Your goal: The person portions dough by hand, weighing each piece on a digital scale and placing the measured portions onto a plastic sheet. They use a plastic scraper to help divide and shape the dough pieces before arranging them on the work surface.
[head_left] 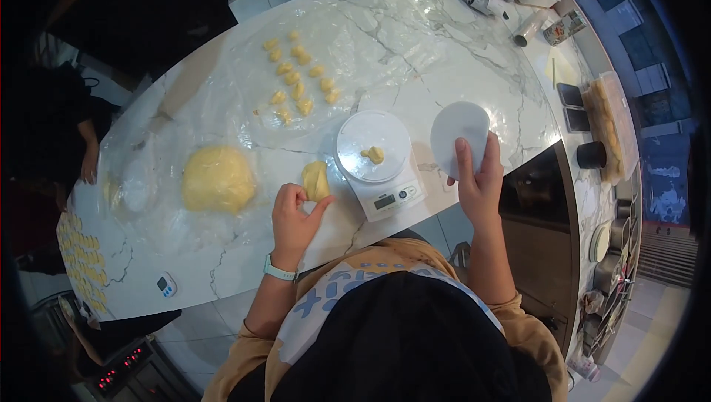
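Note:
My left hand point(295, 217) is closed at the lower edge of a yellow dough piece point(316, 181), left of the scale. My right hand point(478, 172) holds a white round scraper point(459, 139) above the counter, right of the scale. On the round plate of the white kitchen scale point(385, 198) lies a small dough piece point(372, 155). A large dough mound point(218, 179) rests on plastic sheeting to the left. Several small dough pieces point(298, 90) lie in rows on the sheeting beyond the scale.
A small timer point(167, 284) sits near the front edge. Many shaped dough pieces point(80, 258) cover the far left end, near another person's hand point(89, 165). On the right are a dark cup point(591, 155), phones point(576, 119) and a long plastic container point(615, 124).

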`<state>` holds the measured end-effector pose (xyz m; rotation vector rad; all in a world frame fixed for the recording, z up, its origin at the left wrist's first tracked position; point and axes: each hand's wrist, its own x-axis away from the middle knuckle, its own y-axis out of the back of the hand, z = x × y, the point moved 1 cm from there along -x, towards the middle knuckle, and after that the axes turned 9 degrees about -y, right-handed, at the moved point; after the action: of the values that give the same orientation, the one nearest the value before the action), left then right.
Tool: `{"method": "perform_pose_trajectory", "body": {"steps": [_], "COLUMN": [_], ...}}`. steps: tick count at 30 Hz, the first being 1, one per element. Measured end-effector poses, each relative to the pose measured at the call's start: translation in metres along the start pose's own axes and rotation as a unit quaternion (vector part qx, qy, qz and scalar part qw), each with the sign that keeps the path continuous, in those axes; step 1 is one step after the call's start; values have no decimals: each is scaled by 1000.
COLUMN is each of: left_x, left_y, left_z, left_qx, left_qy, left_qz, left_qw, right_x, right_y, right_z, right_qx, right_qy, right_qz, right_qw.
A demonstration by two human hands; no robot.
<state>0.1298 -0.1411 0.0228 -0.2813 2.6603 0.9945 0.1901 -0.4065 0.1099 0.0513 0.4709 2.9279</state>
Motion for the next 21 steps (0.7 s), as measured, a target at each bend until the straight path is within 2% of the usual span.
{"method": "perform_pose_trajectory", "body": {"steps": [4,6,9,16,19,21], "left_x": [6,6,-3,-33,-46,-51], "left_y": [3,4,5,-2,-13,-20], "left_z": [8,8,3,-1,-10,-13], "left_qx": [-1,35,19,14,89,145], "left_qy": [39,-3,-34,-74,-81,-59], "left_qz": [2,-27,-58,-62,-80,-42], "left_qw": [999,999,998,995,989,987], "right_x": [-2,-2,-2,-2,-3,-3], "right_y": [0,-2,-3,1,5,8], "right_z": [-1,0,-1,0,1,2], "right_qx": [-7,-5,-4,0,-11,-9], "right_qy": [7,7,9,7,3,3], "right_qz": [-5,-9,-6,-11,-22,-26], "right_qw": [1000,1000,1000,1000,1000,1000]}}
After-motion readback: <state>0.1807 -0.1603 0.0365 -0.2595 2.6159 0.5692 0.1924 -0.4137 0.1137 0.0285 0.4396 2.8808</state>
